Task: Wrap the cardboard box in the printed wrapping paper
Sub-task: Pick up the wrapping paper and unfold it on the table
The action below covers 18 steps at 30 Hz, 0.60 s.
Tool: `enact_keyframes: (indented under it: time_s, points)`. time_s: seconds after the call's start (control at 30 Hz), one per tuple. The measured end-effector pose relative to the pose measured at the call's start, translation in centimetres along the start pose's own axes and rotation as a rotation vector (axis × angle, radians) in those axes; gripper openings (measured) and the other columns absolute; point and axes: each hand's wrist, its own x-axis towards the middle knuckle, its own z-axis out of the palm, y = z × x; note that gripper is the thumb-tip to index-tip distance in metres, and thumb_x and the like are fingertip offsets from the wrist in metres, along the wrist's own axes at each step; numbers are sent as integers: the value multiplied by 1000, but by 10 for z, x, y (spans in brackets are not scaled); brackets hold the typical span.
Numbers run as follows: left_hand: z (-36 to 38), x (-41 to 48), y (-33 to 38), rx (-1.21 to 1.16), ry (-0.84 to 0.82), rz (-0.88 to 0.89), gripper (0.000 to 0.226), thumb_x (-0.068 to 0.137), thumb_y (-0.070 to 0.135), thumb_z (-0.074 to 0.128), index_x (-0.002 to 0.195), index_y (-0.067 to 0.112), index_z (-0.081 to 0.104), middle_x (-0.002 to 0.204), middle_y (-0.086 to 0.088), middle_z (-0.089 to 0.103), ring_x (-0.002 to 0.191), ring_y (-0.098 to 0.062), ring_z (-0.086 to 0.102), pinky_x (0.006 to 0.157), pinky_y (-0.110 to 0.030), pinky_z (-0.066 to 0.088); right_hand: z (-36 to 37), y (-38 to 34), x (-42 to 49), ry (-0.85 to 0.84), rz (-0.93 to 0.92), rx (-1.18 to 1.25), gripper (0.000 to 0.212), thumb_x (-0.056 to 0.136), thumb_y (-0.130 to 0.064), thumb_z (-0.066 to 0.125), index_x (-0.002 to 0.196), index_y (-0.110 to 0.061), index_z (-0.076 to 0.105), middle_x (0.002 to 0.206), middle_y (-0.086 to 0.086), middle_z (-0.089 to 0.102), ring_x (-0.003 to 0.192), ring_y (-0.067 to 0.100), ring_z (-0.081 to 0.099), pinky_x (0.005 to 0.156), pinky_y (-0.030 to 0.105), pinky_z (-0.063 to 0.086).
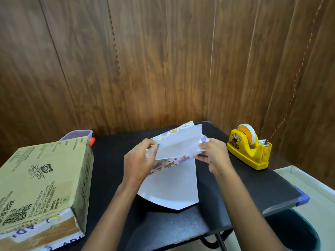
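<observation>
The printed wrapping paper (178, 145), white on the back and with purple and orange cartoon animals on the front, is folded and held up over the middle of the black table (226, 196). My left hand (139, 158) pinches its left edge. My right hand (213, 153) pinches its right edge. A white flap of the paper hangs down onto the table in front. The cardboard box (41, 180), greenish-brown with black print and taped ends, lies on the table's left side, apart from both hands.
A yellow tape dispenser (251, 146) with a tape roll stands at the back right of the table. A clear plastic container (77, 134) sits behind the box. Wood-panelled walls close in the back and right. The table's right edge drops to a light floor.
</observation>
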Motion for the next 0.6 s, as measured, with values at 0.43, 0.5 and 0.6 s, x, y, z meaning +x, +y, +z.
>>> enact_keyframes:
  time_s: [0.43,0.5,0.6]
  points:
    - [5,14,8,216,-23,-107,30,94,21,50,69,7,43,53,1,41,50,-21,44,47,-28,26,-13,22,10,44,59,-115,17,79,16,43,78,5,56,89,20,63,74,31,58,58,32,53]
    - [4,17,6,194,-11,-119,28,94,21,51,71,5,48,56,-2,46,52,-24,49,49,-29,32,-15,27,13,55,64,-133,17,79,16,43,76,5,56,90,19,65,75,31,59,65,36,53]
    - [5,20,5,221,-11,-88,28,94,21,52,71,5,47,55,-3,45,50,-23,47,47,-27,30,-18,29,14,66,78,-183,14,79,15,43,82,9,55,97,22,68,76,30,61,74,43,54]
